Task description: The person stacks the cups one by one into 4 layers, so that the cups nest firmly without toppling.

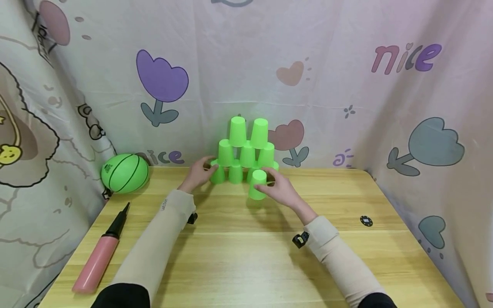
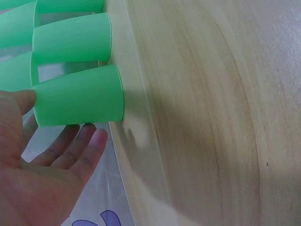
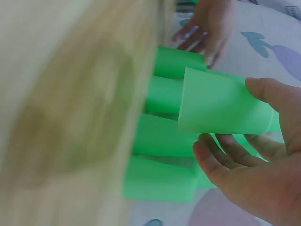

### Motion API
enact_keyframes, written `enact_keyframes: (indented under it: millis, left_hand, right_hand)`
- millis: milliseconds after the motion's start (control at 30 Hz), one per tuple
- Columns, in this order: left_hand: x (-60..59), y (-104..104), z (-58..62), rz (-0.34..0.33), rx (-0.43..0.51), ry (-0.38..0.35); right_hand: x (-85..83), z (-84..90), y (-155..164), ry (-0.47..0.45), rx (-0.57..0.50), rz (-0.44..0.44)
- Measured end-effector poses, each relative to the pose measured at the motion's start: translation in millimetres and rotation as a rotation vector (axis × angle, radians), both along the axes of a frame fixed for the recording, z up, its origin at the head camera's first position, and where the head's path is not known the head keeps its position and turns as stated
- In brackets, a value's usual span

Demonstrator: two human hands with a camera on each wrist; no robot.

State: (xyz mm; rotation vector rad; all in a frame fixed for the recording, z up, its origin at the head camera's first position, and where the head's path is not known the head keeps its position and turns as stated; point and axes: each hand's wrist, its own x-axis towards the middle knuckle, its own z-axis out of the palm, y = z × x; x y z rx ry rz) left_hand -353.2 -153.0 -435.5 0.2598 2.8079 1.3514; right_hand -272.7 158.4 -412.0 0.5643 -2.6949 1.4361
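Observation:
Green cups (image 1: 247, 155) stand upside down in a stacked wall at the table's back edge, with two cups on top and three in the row beneath. My right hand (image 1: 280, 188) holds one more upside-down green cup (image 1: 258, 185) in front of the bottom row's right part, thumb on one side and fingers on the other. In the right wrist view this cup (image 3: 225, 103) hides part of the stack. My left hand (image 1: 199, 173) is at the bottom row's leftmost cup (image 2: 80, 96), its thumb and loosely extended fingers touching or very near it.
A green ball (image 1: 125, 173) sits at the table's back left corner. Along the left side lies a pink hand pump (image 1: 98, 261) with a black nozzle. A black round chip (image 1: 366, 220) lies on the right. Patterned curtain (image 1: 327, 85) hangs close behind the stack.

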Motion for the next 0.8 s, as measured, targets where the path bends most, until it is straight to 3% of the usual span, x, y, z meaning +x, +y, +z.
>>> enact_keyframes:
  millis: [267,500,800]
  left_hand:
    - [1.1,-1,-3.9,0.007,0.019,-0.021]
    - [0.8,-2,-4.9,0.006,0.034,-0.025]
    - [-2.9,-4,-6.3,-0.004,0.071,-0.042]
  right_hand:
    - [-6.8,45.7,-4,0.069,-0.031,0.008]
    - [-14.4,102.8,-12,0.159,-0.021,0.002]
    - [-35.5,165.1,-20,0.200,-0.050,-0.027]
